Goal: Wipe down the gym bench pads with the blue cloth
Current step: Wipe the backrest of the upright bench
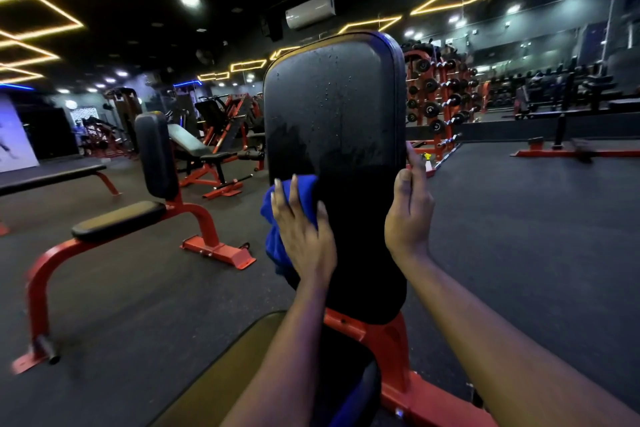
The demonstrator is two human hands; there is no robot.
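An upright black back pad (334, 107) of a red-framed gym bench stands straight ahead, with water droplets on its upper half. My left hand (304, 229) presses a blue cloth (277, 218) flat against the pad's lower left edge, fingers straight. My right hand (408, 215) grips the pad's right edge, with the thumb on the front and the fingers wrapped behind. The bench's seat pad (239, 367) lies below, partly hidden by my forearms.
A second red bench (152, 163) with black pads stands to the left, a flat bench (52, 177) beyond it. Dumbbell racks (440, 100) line the back right. A spray bottle (428, 160) sits on the floor behind the pad. Dark rubber floor lies to the right.
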